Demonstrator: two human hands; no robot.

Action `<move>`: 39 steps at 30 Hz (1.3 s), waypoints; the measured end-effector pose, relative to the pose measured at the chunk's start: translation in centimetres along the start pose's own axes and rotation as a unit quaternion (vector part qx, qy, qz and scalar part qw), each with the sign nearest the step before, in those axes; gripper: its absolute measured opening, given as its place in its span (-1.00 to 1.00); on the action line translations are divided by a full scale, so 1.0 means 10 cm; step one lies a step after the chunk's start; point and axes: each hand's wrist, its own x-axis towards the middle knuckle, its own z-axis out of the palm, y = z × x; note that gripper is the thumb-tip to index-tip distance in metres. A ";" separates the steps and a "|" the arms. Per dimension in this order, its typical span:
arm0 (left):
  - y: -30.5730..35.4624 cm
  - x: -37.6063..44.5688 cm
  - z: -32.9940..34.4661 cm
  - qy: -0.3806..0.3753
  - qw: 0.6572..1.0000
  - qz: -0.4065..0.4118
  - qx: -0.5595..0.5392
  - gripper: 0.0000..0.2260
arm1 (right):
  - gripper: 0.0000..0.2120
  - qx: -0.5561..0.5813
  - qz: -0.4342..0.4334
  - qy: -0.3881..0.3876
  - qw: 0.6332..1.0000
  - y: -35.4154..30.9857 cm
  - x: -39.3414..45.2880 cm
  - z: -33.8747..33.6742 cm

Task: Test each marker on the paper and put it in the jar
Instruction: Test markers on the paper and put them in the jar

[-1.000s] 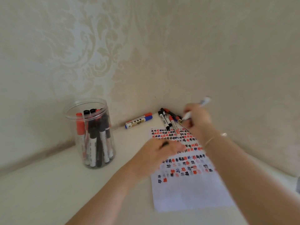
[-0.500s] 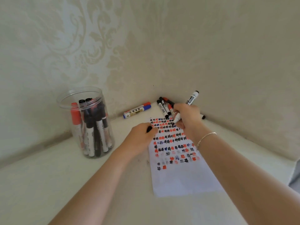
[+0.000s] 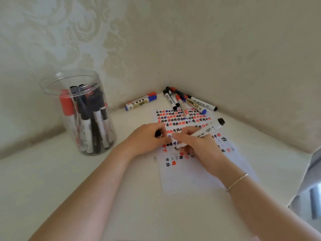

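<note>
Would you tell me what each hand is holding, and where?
Right hand grips a marker near its tip end; left hand pinches its black cap.

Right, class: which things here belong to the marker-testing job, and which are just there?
Job:
right hand holding a marker
left hand holding a black cap
paper
jar
loose markers

Just there:
bracelet
wall
</note>
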 end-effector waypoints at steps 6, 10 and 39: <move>-0.03 -0.01 0.02 0.005 1.000 0.006 0.010 -0.84 | -0.80 0.002 -0.043 0.080 0.996 0.07 -0.11 0.01; -0.05 0.00 0.03 0.002 1.000 0.006 0.008 -0.84 | -0.73 -0.104 -0.030 0.162 0.981 0.10 -0.09 0.05; -0.02 0.00 0.04 -0.001 1.000 -0.001 -0.001 -0.85 | -0.83 -0.124 0.005 0.153 0.980 0.12 -0.07 0.08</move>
